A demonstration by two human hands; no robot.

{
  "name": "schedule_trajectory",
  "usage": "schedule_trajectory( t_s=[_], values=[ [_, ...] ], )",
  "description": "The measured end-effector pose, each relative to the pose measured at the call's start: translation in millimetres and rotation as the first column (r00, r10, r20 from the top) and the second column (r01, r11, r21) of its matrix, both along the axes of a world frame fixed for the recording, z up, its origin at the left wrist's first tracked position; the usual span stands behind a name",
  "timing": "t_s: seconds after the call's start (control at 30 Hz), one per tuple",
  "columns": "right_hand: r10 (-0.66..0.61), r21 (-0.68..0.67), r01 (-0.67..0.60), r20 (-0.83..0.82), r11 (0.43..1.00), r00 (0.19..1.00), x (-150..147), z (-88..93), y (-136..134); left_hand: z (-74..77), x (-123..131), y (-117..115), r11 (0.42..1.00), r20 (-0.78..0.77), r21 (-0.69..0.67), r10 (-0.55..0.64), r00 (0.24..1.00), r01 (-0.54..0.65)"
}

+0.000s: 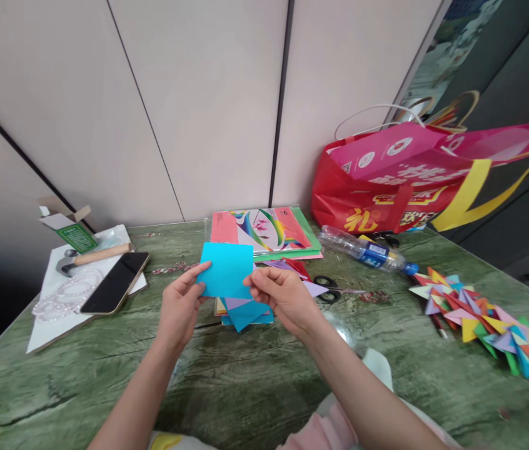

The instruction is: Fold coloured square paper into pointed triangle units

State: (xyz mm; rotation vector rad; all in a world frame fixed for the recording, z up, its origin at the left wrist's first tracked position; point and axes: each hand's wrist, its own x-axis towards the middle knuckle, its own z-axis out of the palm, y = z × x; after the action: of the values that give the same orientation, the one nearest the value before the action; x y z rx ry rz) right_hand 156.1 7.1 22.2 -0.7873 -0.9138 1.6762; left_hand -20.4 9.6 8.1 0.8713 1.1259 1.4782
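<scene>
A square sheet of light blue paper [226, 269] is lifted off the green marble table [255, 381], held from both sides. My left hand [181, 306] pinches its lower left edge between thumb and fingers. My right hand [283, 297] pinches its right edge. Below the sheet lies a small stack of coloured paper squares [244, 312], blue and purple on top. Behind it rests a pack of coloured paper [267, 232] with a printed cover.
Black-handled scissors [330, 289] lie right of my hands, beside a plastic bottle [367, 251] on its side. A row of folded coloured paper pieces [484, 322] spreads at right. A red shopping bag [400, 181] stands behind. At left: phone [115, 282], hammer [90, 256], bead bracelet [60, 299], small box [70, 226].
</scene>
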Motion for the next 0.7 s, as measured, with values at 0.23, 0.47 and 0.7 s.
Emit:
schedule_trajectory(
  t_s=[0.23, 0.47, 0.7],
  values=[
    [0.011, 0.017, -0.011, -0.021, 1.000, 1.000, 0, 0.5, 0, 0.8, 1, 0, 1.000, -0.016, -0.003, 0.003, 1.000, -0.003],
    [-0.242, 0.213, 0.189, 0.261, 0.959, 0.934, -1, 1.6, 0, 2.9, 0, -2, 1.000, -0.027, 0.018, -0.008, 1.000, 0.009],
    [-0.393, 0.465, 0.189, 0.391, 0.865, 0.832, 9, -7.3, 8, 5.0, -3, -1, 0.998, 0.018, 0.057, -0.010, 1.000, 0.009]
  ],
)
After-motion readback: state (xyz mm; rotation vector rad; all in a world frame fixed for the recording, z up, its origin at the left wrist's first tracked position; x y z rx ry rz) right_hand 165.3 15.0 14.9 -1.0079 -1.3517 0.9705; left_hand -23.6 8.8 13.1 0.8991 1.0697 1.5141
